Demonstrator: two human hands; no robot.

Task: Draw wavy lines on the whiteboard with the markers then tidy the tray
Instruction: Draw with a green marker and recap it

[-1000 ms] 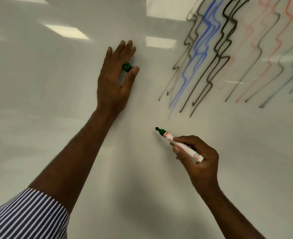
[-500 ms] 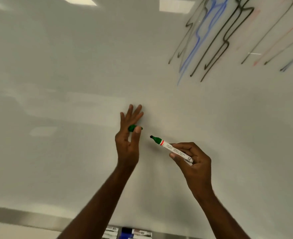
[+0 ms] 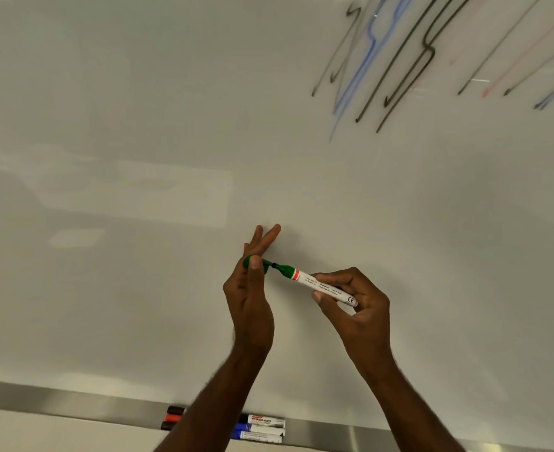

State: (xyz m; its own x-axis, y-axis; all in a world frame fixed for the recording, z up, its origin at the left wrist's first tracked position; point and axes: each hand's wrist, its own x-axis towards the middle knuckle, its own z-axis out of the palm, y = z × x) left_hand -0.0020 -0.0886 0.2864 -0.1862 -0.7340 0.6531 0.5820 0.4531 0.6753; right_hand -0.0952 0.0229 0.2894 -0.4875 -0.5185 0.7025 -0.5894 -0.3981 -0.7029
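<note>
Green marker (image 3: pixel 318 284) sits in front of the lower middle of the whiteboard (image 3: pixel 138 125), held nearly level and slanting down to the right, with its dark tip pointing left at the green cap (image 3: pixel 252 264). The tip stands right at the cap's mouth; whether it has entered cannot be told.

The right hand (image 3: pixel 357 305) grips the white barrel near its rear end, thumb below and the fingers (image 3: pixel 337 277) curled over the top, so the printed label and the red band behind the green nose stay in view. Its forearm rises from the lower right edge, wrist bent slightly inward.

The left hand (image 3: pixel 252 298) stands upright with its thumb side toward the camera. It pinches the cap between the thumb, whose tip lies across the cap, and the finger behind it; the other fingers are straight and fan upward toward the board. Its forearm comes up steeply from the bottom edge, just left of the right one.

Wavy lines (image 3: pixel 415 60) in black, blue and red fill the upper right of the whiteboard, well apart from both hands.

Along the bottom runs the metal tray (image 3: pixel 73 401). In it lie several capped markers, partly hidden behind the left forearm: dark and red caps (image 3: pixel 173 418) show left of the arm, and black and blue ones with white barrels (image 3: pixel 262 427) right of it.
</note>
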